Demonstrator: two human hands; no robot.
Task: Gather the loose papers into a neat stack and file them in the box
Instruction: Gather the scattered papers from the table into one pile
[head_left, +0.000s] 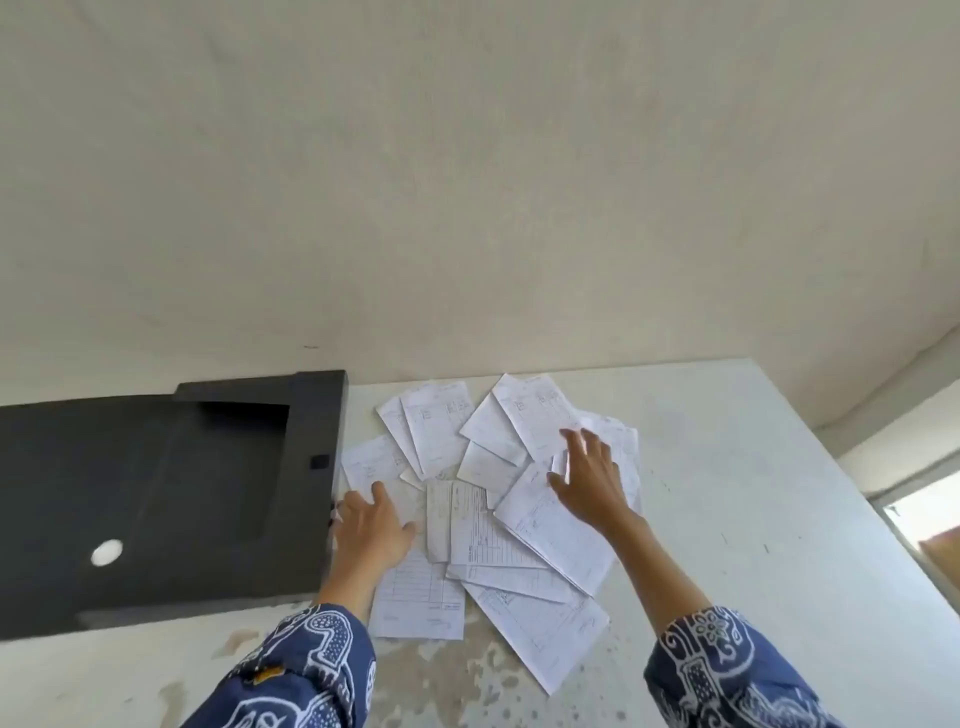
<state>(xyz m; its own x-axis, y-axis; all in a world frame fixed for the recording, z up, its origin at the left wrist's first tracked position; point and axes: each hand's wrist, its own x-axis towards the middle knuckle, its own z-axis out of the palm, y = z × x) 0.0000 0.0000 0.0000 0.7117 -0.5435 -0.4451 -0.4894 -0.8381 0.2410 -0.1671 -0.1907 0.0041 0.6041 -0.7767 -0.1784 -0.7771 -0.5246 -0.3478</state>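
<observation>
Several loose white printed papers (498, 525) lie fanned and overlapping on a pale worn table (727, 493). A black box (156, 493) lies open at the left, its edge touching the leftmost sheets. My left hand (371, 525) rests flat, fingers spread, on the papers beside the box's right edge. My right hand (589, 475) lies spread over the sheets on the right side of the pile. Neither hand grips a sheet.
A plain beige wall (467, 182) rises directly behind the table. The table's right edge (852, 499) drops off toward a bright doorway (924, 525). The near tabletop has patchy, worn paint (467, 680).
</observation>
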